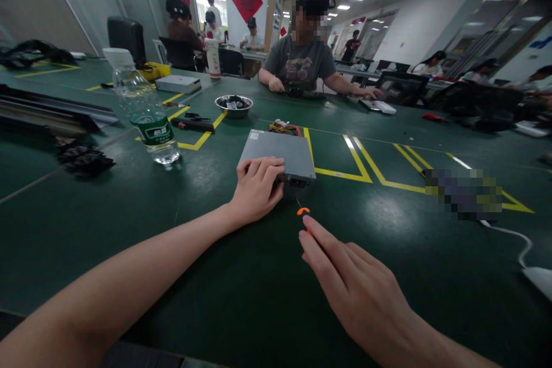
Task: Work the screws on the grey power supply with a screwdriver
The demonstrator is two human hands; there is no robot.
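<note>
A grey computer power supply lies flat on the green table, its socket side towards me and its bundle of coloured wires behind it. My left hand grips its near left corner, with fingers over the top and the thumb at the front side. In my right hand is a screwdriver with an orange and black handle, pinched between the fingers. Its thin shaft points at the front side of the power supply, near the socket. Whether the tip touches a screw I cannot tell.
A water bottle stands to the left, near a metal bowl of small dark parts. Yellow tape marks the table. A blurred-out object with a white cable lies right. A co-worker sits opposite.
</note>
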